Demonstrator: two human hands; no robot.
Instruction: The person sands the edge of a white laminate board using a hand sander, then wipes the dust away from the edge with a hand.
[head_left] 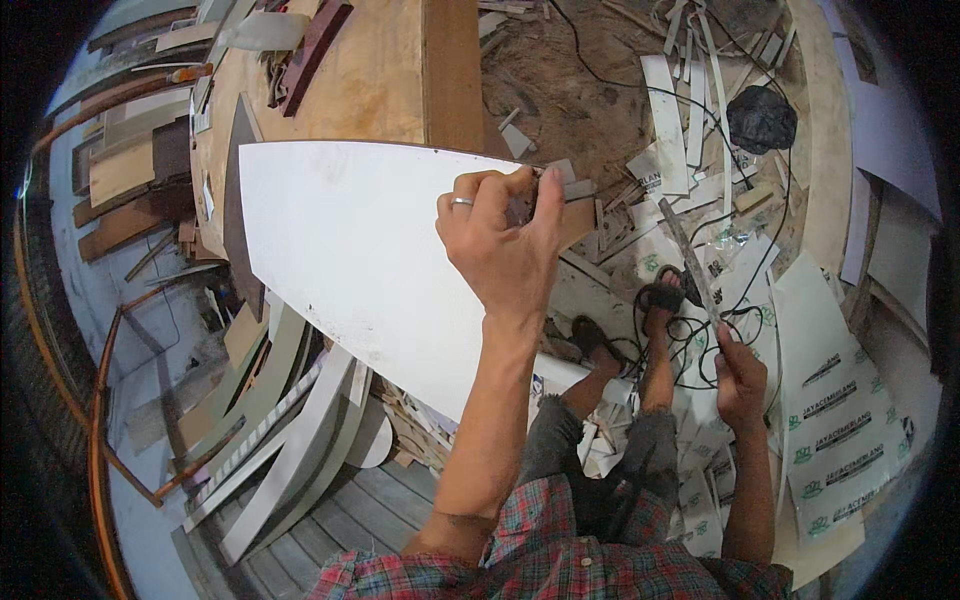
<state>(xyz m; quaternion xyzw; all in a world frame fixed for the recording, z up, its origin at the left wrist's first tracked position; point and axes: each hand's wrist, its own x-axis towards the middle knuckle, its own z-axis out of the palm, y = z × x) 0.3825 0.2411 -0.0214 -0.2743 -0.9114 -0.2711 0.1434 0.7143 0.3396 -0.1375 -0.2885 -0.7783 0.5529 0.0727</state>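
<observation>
A white curved panel (350, 240) with a thin dark edge lies partly over a wooden tabletop, its narrow end toward my body. My left hand (495, 230), a ring on one finger, is closed at the panel's right end, fingers curled and thumb along the outer side. Between fingers and thumb a dark brown patch shows; whether it is the panel's edge or a separate piece I cannot tell. Lower on the right, my right hand (741, 380) grips one end of a long, flat grey file-like tool (692, 255), which points up and away, apart from the panel.
The wooden table (375, 90) carries a dark red strip (315, 55) and a whitish plastic bag (265, 30). Curved offcuts (300, 450) lean at lower left. Black cable (690, 345) loops near my sandalled feet among scraps. A black bag (762, 120) and printed sheets (835, 400) lie right.
</observation>
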